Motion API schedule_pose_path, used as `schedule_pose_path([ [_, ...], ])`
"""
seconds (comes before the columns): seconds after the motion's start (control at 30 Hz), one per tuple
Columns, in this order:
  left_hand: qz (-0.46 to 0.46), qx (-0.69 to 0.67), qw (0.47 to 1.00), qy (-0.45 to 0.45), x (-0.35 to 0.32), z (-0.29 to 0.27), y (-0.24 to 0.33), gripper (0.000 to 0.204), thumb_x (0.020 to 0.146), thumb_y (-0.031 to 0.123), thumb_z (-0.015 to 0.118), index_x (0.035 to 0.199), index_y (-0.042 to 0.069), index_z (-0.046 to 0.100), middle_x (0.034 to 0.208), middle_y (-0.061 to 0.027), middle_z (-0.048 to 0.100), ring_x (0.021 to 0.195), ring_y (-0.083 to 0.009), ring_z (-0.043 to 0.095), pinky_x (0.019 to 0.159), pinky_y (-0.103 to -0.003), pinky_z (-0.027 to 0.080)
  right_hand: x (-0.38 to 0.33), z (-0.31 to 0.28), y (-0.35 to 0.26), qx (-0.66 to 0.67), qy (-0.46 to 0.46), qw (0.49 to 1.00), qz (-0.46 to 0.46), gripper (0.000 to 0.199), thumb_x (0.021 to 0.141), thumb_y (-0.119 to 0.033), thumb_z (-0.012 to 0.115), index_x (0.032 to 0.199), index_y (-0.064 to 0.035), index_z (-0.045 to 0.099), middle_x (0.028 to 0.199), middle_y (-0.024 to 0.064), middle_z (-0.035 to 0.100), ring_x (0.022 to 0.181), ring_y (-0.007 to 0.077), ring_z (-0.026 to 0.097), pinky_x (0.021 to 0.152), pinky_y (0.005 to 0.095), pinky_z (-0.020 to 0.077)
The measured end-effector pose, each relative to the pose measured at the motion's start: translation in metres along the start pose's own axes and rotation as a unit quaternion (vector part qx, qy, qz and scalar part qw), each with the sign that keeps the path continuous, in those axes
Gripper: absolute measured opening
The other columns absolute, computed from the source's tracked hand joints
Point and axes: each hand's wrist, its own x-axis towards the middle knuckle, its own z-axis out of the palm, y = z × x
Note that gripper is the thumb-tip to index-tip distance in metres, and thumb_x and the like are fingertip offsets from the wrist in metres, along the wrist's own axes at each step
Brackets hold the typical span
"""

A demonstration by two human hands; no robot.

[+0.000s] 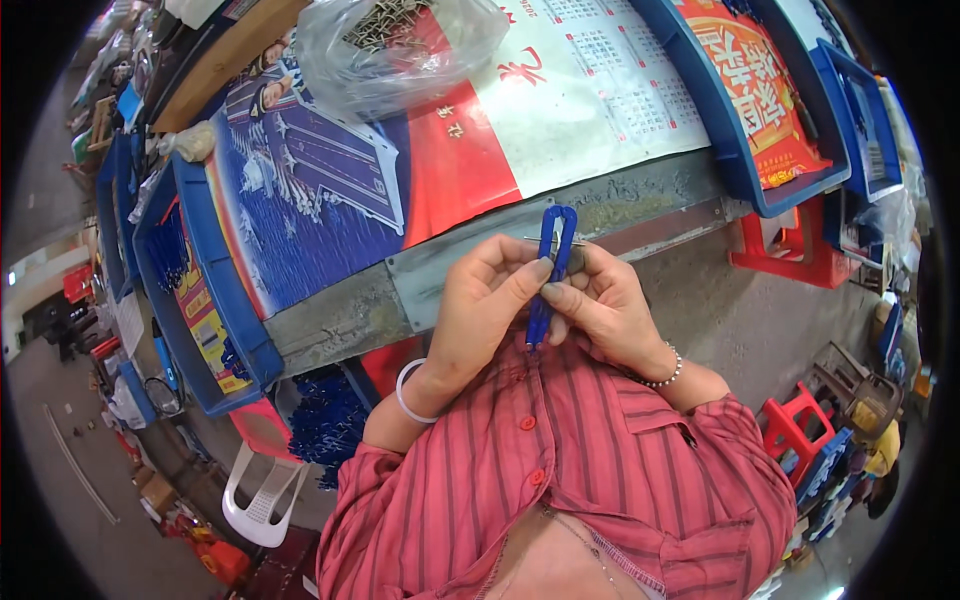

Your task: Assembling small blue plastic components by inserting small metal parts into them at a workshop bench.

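My left hand (487, 300) and my right hand (600, 300) meet in front of my chest, both closed on one blue U-shaped plastic clip (552, 262) that stands upright between them. Its rounded loop sticks up above my fingers and its lower end points down at my red striped shirt. A thin metal piece crosses the clip near my right fingertips. A white bangle is on my left wrist and a bead bracelet on my right.
The workbench (480, 270) ahead is covered by a printed calendar poster (560, 90). A clear bag of metal parts (395, 45) lies on it. Blue trays (735, 150) flank it, and a bin of blue clips (325, 420) sits below left. Red stools (790, 425) stand right.
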Motion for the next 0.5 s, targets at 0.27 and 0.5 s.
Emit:
schedule_pose_path([
  [0.27, 0.083, 0.132, 0.987, 0.035, 0.006, -0.002, -0.009, 0.027, 0.092, 0.006, 0.055, 0.117, -0.002, 0.05, 0.083, -0.0031, 0.058, 0.07, -0.0062, 0.055, 0.062, -0.02, 0.045, 0.004, -0.002, 0.003, -0.064, -0.007, 0.998, -0.022, 0.031, 0.09, -0.007, 0.059, 0.118, 0.0006, 0.048, 0.085, 0.0039, 0.06, 0.06, 0.0077, 0.058, 0.052, 0.0187, 0.0465],
  [0.5, 0.095, 0.217, 0.971, 0.01, -0.002, -0.011, -0.01, 0.034, 0.089, 0.002, 0.058, 0.123, -0.001, 0.052, 0.084, 0.0018, 0.051, 0.074, -0.0025, 0.047, 0.064, -0.017, 0.039, 0.012, -0.007, -0.001, -0.009, 0.019, 0.999, -0.037, 0.024, 0.09, -0.011, 0.061, 0.109, -0.0007, 0.052, 0.082, 0.0013, 0.06, 0.059, 0.005, 0.053, 0.052, 0.0177, 0.0431],
])
